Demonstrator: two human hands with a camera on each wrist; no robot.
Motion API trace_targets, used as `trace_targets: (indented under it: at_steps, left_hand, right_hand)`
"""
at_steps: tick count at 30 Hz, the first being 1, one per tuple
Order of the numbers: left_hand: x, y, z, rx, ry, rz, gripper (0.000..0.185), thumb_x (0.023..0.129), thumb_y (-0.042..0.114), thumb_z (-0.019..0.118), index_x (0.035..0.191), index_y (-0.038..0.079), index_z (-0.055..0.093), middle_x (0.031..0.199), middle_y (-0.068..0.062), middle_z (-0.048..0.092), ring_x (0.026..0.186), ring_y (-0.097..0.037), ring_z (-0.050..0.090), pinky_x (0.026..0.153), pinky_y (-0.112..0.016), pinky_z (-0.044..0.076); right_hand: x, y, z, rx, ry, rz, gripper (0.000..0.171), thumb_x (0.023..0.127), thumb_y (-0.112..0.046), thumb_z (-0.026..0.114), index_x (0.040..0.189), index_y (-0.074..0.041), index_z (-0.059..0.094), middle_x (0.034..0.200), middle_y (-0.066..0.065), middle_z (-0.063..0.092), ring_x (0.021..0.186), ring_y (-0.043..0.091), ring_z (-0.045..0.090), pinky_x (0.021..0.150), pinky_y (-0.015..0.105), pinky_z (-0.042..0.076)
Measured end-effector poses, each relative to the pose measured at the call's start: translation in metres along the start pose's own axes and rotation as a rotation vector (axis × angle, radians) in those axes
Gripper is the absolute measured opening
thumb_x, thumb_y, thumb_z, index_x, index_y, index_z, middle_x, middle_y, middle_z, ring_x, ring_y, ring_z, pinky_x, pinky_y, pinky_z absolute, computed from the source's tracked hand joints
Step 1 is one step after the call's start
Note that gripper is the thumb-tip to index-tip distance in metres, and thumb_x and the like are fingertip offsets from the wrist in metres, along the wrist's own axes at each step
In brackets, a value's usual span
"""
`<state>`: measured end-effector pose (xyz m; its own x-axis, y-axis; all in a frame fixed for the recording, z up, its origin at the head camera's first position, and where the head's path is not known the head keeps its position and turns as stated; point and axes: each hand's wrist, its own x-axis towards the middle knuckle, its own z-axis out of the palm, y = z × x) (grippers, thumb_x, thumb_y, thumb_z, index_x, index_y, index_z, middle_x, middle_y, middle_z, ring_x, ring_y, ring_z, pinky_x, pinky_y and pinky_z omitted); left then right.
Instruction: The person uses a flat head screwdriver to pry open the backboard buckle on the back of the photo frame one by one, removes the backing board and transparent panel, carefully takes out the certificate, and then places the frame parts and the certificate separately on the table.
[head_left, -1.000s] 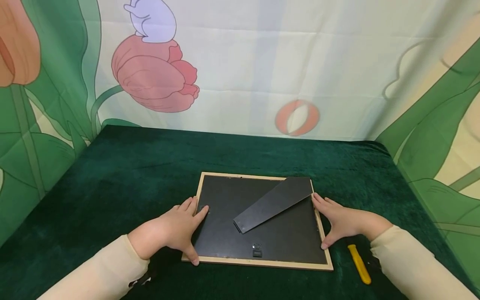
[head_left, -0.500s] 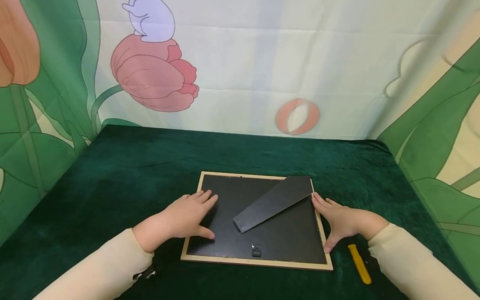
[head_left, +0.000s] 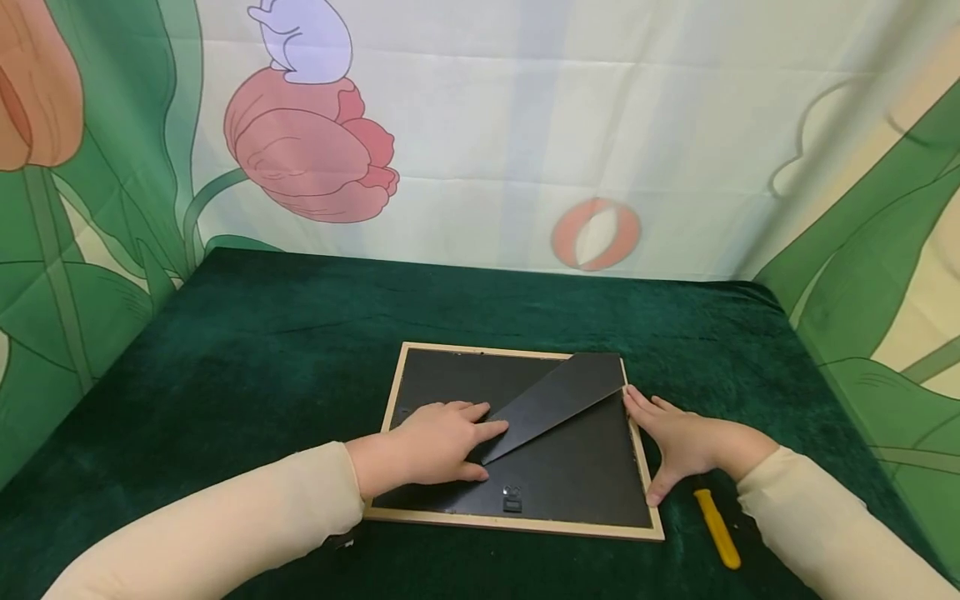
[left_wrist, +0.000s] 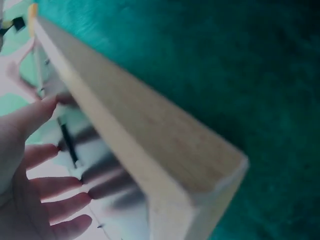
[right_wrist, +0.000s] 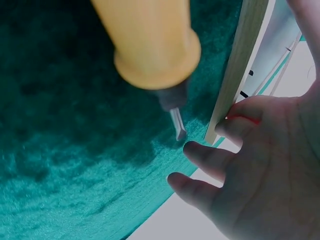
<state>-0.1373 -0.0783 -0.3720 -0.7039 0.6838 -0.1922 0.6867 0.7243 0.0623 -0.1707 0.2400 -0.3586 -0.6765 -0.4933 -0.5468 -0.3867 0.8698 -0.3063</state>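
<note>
Picture frame (head_left: pixel 517 521) face-down, left hand (head_left: pixel 438 442) flat on its stand (head_left: pixel 555 402) — right hand (head_left: pixel 678 442) relaxed against frame's edge

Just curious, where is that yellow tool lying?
In the head view the yellow tool lies on the green cloth, right of the picture frame, beside the right hand.

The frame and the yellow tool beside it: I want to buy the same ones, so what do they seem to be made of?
Frame: rim looks like pale unfinished wood, with faint grain in the left wrist view; its backing is matte black board, probably fibreboard.
Yellow tool: smooth handle, likely plastic, with a small grey tip that looks like metal.
</note>
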Motion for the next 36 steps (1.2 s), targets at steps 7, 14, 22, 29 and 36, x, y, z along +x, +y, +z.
trace_targets:
  at_steps: [7,14,22,29,36]
  left_hand:
    - [0.01,0.013,0.0,0.055,0.049,0.009,0.052,0.079,0.04,0.055,0.127,0.024,0.041,0.119,-0.007,0.048,0.102,-0.019,0.048,0.079,-0.032,0.043]
    - [0.014,0.02,-0.001,0.057,0.107,0.0,0.045,0.078,0.031,0.058,0.121,0.021,0.049,0.1,-0.006,0.055,0.078,-0.016,0.05,0.066,-0.027,0.046]
    - [0.014,0.021,-0.002,0.041,0.145,-0.003,0.044,0.077,0.029,0.058,0.12,0.021,0.05,0.1,-0.007,0.055,0.074,-0.017,0.046,0.063,-0.027,0.044]
    - [0.009,0.022,-0.007,0.074,0.227,0.01,0.042,0.077,0.027,0.055,0.119,0.021,0.052,0.101,-0.008,0.053,0.072,-0.018,0.042,0.059,-0.026,0.042]
    - [0.005,0.019,-0.007,0.03,0.172,-0.028,0.042,0.078,0.027,0.055,0.12,0.02,0.05,0.109,-0.009,0.052,0.082,-0.019,0.046,0.066,-0.027,0.044]
  right_hand:
    - [-0.001,-0.001,0.0,-0.021,0.01,0.003,0.126,0.046,-0.056,0.071,0.136,-0.007,-0.002,0.14,0.009,-0.011,0.123,0.04,0.003,0.091,0.056,0.017]
    - [-0.002,0.003,0.002,0.002,0.01,-0.016,0.124,0.048,-0.056,0.071,0.136,-0.006,-0.002,0.14,0.009,-0.011,0.123,0.04,0.001,0.091,0.056,0.017]
    - [-0.001,0.003,0.002,-0.051,0.027,-0.005,0.127,0.044,-0.059,0.069,0.136,-0.006,-0.001,0.14,0.009,-0.011,0.122,0.041,0.003,0.09,0.058,0.017]
    - [-0.004,-0.001,-0.002,-0.052,0.036,-0.01,0.126,0.045,-0.059,0.07,0.136,-0.005,0.0,0.14,0.009,-0.011,0.122,0.042,0.004,0.09,0.057,0.017]
    - [-0.006,0.002,0.001,-0.016,0.061,-0.067,0.126,0.046,-0.056,0.071,0.136,-0.004,-0.001,0.14,0.013,-0.009,0.122,0.042,0.005,0.091,0.054,0.018]
